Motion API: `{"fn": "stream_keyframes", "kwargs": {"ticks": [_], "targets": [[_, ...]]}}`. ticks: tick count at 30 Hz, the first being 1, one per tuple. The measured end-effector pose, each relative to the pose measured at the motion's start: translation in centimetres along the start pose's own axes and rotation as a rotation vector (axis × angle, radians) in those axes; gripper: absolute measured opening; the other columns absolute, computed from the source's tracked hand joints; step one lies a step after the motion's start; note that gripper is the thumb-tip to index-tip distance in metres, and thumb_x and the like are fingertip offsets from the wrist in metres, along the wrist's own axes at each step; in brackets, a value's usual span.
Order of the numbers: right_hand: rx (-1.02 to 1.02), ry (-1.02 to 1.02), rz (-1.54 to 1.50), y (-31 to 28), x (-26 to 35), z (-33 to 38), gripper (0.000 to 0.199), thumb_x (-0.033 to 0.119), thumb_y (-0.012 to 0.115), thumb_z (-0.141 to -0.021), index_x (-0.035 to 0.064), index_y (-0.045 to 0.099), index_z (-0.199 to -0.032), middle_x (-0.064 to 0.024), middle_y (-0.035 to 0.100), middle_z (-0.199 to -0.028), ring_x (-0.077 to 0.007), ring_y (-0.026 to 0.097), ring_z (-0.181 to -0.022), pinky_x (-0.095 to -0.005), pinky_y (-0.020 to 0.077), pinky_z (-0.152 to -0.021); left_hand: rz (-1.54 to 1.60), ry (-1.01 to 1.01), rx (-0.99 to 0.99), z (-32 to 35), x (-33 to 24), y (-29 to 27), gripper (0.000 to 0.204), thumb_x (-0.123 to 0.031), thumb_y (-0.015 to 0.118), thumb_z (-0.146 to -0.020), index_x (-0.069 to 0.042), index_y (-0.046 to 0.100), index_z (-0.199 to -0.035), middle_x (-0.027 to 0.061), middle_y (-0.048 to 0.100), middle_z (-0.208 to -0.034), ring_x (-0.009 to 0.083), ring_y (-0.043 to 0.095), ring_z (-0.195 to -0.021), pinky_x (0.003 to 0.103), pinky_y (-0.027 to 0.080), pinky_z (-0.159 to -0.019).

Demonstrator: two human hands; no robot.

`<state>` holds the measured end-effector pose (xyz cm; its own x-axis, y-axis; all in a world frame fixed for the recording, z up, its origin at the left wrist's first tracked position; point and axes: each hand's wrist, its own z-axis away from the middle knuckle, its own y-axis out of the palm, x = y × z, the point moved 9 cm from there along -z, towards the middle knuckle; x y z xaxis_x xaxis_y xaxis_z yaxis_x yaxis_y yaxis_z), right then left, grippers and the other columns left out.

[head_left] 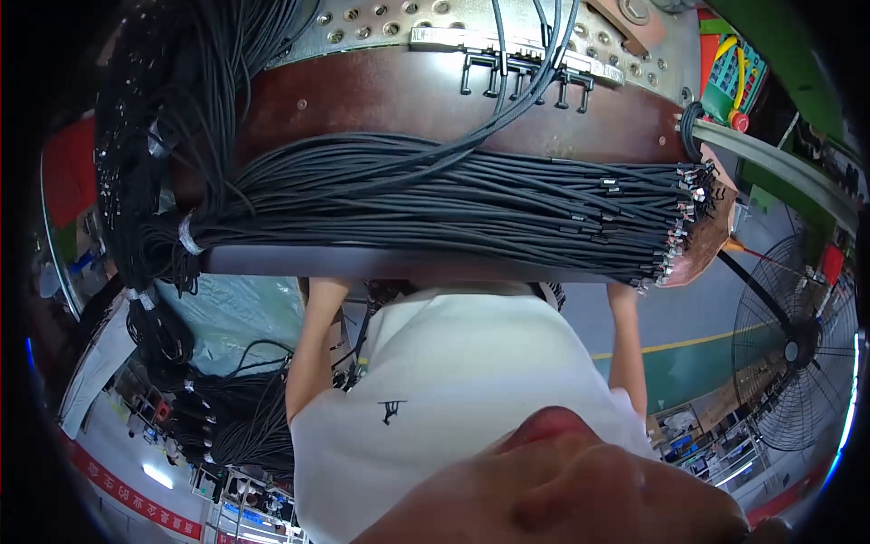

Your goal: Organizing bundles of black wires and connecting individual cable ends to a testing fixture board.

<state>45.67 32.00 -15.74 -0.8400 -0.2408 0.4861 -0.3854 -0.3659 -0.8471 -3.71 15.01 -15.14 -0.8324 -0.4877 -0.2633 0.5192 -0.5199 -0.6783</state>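
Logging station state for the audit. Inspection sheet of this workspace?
Surface: brown bench top, perforated metal plate at the back.
Job's things: black cable bundle lying across the bench, metal connectors at its right end.
Clutter: more cable bundles hanging at left.
Hands: both hidden behind the bench's front edge; only the forearms show.
Cables: a few run up to black clips.
Surroundings: standing fan, control box, green floor.
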Motion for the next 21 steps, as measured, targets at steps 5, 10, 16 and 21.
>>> {"fn": "stream_keyframes", "kwargs": {"ticks": [5,10,16,21], "targets": [[-0.155,0.211,-0.585,1.5,0.0,-0.7,0.045,0.007,0.058,-0.090,-0.0003,0.047,-0.133,-0.0152,0.048,-0.137,-0.0271,0.045,-0.124,-0.0368,0.0315,-0.109,-0.052,0.184,-0.302,-1.6,0.7,-1.2,0.036,-0.025,0.054,-0.088,-0.004,0.063,-0.116,0.0198,0.061,-0.118,0.0379,0.057,-0.109,0.046,0.044,-0.094],[0.044,0.076,0.065,2.2,-0.5,-1.3,0.041,0.003,0.059,-0.087,-0.0022,0.052,-0.127,-0.0174,0.053,-0.131,-0.0306,0.047,-0.121,-0.0372,0.0344,-0.106,-0.084,0.221,-0.443,-1.5,0.3,-1.4,0.040,-0.029,0.053,-0.090,-0.004,0.060,-0.119,0.0190,0.059,-0.122,0.0364,0.055,-0.112,0.045,0.043,-0.096],[-0.060,0.036,-0.006,2.0,-0.4,-1.3,0.038,0.000,0.056,-0.089,-0.0019,0.052,-0.127,-0.0149,0.054,-0.129,-0.0289,0.049,-0.117,-0.0361,0.0361,-0.105,-0.018,0.205,-0.365,-2.7,-0.3,-2.8,0.034,-0.028,0.053,-0.089,-0.003,0.064,-0.110,0.0211,0.063,-0.113,0.0373,0.059,-0.104,0.046,0.045,-0.090],[-0.127,-0.036,0.009,2.2,-0.8,-2.0,0.038,-0.004,0.056,-0.083,-0.0005,0.057,-0.120,-0.0180,0.058,-0.121,-0.0339,0.052,-0.112,-0.0403,0.0390,-0.100,-0.042,0.241,-0.447,-1.0,-0.5,-3.6,0.025,-0.019,0.058,-0.085,-0.002,0.066,-0.101,0.0210,0.065,-0.102,0.0400,0.060,-0.095,0.047,0.048,-0.083]]}}
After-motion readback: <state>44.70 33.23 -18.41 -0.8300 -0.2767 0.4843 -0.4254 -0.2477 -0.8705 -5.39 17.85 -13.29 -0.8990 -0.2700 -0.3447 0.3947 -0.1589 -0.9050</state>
